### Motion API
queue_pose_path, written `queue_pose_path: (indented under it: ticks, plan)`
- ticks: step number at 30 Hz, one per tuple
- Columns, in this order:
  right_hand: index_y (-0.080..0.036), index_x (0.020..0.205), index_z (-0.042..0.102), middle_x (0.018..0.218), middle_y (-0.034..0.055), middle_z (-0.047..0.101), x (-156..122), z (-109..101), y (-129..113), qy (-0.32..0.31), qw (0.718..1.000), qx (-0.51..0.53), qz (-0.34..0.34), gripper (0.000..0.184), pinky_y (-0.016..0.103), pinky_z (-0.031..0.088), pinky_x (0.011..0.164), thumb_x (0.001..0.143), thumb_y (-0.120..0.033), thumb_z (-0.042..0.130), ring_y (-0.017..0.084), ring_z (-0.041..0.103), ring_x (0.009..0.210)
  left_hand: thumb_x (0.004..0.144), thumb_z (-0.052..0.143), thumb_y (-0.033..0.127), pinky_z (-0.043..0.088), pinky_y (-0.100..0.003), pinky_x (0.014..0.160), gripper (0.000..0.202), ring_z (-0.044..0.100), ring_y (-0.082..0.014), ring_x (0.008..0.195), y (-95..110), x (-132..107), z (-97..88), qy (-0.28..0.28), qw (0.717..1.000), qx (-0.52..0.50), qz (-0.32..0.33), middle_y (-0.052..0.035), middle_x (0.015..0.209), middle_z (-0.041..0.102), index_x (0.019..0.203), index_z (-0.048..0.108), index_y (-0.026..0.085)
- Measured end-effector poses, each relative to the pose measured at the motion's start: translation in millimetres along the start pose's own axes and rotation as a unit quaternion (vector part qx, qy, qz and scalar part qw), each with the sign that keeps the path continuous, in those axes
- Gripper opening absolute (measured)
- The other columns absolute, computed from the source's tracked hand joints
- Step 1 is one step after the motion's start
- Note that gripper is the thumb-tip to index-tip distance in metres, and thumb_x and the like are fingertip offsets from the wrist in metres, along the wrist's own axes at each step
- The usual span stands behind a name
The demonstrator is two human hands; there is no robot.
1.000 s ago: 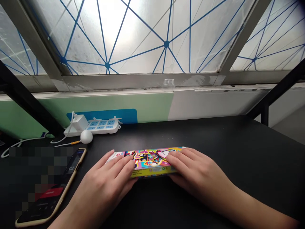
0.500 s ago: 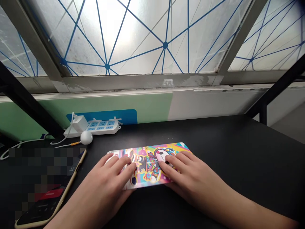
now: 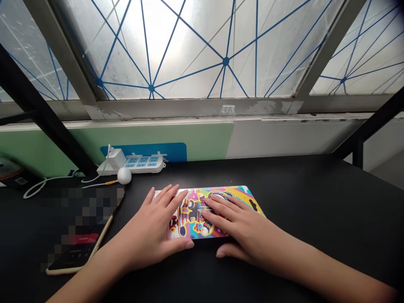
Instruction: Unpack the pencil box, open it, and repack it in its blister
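Note:
A flat, colourful cartoon-printed packet (image 3: 195, 216) with a hanging hole at its right end lies on the black desk (image 3: 303, 202). My left hand (image 3: 158, 223) rests over its left end, fingers stretched out and thumb lying along the near edge. Across the right part of the packet lies my right hand (image 3: 240, 223), its fingers extended flat and its thumb on the desk in front. Neither hand grips the packet. Parts of the print are hidden under the fingers.
To the left lies a phone (image 3: 80, 254) in a pale case, partly blurred out. A white power strip (image 3: 142, 164) with a plugged adapter and a round white object (image 3: 124, 176) stand at the back. Black frame bars (image 3: 59, 130) rise at both sides before the window.
The packet, held at its near edge with thumbs underneath before, now lies flat on the desk. Both hands have loosened and spread, thumbs out from beneath. The view has shifted slightly left.

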State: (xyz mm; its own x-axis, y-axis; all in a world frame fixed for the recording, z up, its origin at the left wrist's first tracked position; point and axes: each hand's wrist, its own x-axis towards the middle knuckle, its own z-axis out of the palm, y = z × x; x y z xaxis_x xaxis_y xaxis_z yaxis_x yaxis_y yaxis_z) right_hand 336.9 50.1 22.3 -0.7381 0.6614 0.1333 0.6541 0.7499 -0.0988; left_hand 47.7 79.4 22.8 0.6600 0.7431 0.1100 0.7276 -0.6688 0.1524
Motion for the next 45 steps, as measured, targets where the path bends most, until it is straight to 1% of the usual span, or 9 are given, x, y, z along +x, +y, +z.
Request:
queue_pose_path:
  ticks: [6,10,13,16,20,25,34,39,45]
  plan:
    - [-0.028,0.157,0.040,0.164,0.0143,0.036,-6.4,-19.3,10.1,-0.065,0.997,0.044,0.022,0.089,0.061,0.034,0.118,0.084,-0.069,0.067,0.039,0.033,0.150,0.087,0.061,0.072,0.021,-0.071,0.119,0.090,0.033,-0.0401,0.151,3.7,2.1,-5.9,-0.025,0.999,-0.009,-0.032,-0.0182,0.163,0.038,0.158,0.036,0.022]
    - [-0.028,0.147,0.057,0.158,0.0128,0.047,-11.8,-40.7,18.8,-0.096,0.989,0.104,0.045,0.079,0.059,0.034,0.118,0.084,-0.076,0.060,0.039,0.037,0.149,0.085,0.058,0.077,0.017,-0.067,0.122,0.096,0.029,-0.0373,0.153,4.4,3.1,-11.7,-0.055,0.997,-0.017,-0.047,-0.0143,0.167,0.033,0.160,0.032,0.024]
    - [-0.030,0.123,0.076,0.149,0.0097,0.059,-13.3,-48.4,21.7,-0.080,0.988,0.114,0.065,0.059,0.052,0.042,0.114,0.086,-0.074,0.059,0.038,0.045,0.145,0.085,0.056,0.079,0.015,-0.066,0.123,0.098,0.025,-0.0352,0.155,5.2,2.6,-14.6,-0.067,0.996,-0.018,-0.053,-0.0128,0.168,0.030,0.162,0.028,0.024]
    - [-0.027,0.110,0.080,0.134,0.0117,0.070,-9.6,-42.7,18.1,-0.032,0.993,0.084,0.073,0.057,0.051,0.047,0.109,0.087,-0.074,0.058,0.037,0.057,0.133,0.085,0.056,0.079,0.015,-0.066,0.123,0.101,0.022,-0.0344,0.156,6.7,2.1,-15.7,-0.071,0.996,-0.021,-0.057,-0.0127,0.169,0.027,0.163,0.024,0.024]
    - [-0.018,0.133,0.069,0.141,0.0186,0.064,3.8,-19.3,5.4,0.026,0.998,0.024,0.060,0.072,0.061,0.040,0.114,0.086,-0.072,0.062,0.041,0.053,0.136,0.086,0.057,0.076,0.012,-0.066,0.123,0.101,0.020,-0.0339,0.157,7.8,2.1,-15.2,-0.073,0.996,-0.020,-0.056,-0.0132,0.170,0.023,0.164,0.018,0.024]
    - [-0.023,0.157,0.040,0.163,0.0162,0.036,16.3,0.0,-5.0,-0.004,0.999,0.044,0.015,0.089,0.063,0.033,0.118,0.086,-0.069,0.065,0.040,0.032,0.151,0.087,0.055,0.077,0.012,-0.066,0.123,0.104,0.016,-0.0334,0.158,5.8,2.0,-14.2,-0.075,0.995,-0.023,-0.054,-0.0133,0.171,0.020,0.165,0.012,0.025]
    - [-0.038,0.148,0.052,0.161,0.0042,0.042,-10.2,-39.5,31.5,-0.103,0.987,0.091,0.081,0.072,0.058,0.037,0.118,0.086,-0.074,0.060,0.038,0.035,0.150,0.084,0.050,0.085,0.011,-0.068,0.123,0.106,0.016,-0.0351,0.158,6.1,7.5,-10.5,-0.087,0.994,-0.020,-0.056,-0.0138,0.171,0.021,0.164,0.018,0.023]
    - [-0.036,0.136,0.067,0.150,0.0045,0.059,-20.6,-39.6,38.3,-0.072,0.987,0.073,0.120,0.067,0.056,0.044,0.114,0.082,-0.075,0.064,0.039,0.045,0.144,0.085,0.045,0.087,0.012,-0.067,0.123,0.103,0.015,-0.0344,0.158,6.9,7.7,-10.3,-0.095,0.994,-0.004,-0.053,-0.0133,0.171,0.018,0.163,0.024,0.023]
    - [-0.022,0.159,0.037,0.166,0.0151,0.032,0.9,-10.8,14.6,-0.034,0.995,0.053,0.078,0.098,0.063,0.031,0.120,0.082,-0.076,0.063,0.042,0.028,0.152,0.086,0.037,0.088,0.011,-0.066,0.123,0.103,0.010,-0.0327,0.159,5.8,6.0,-8.1,-0.093,0.994,0.008,-0.050,-0.0112,0.172,0.014,0.165,0.017,0.024]
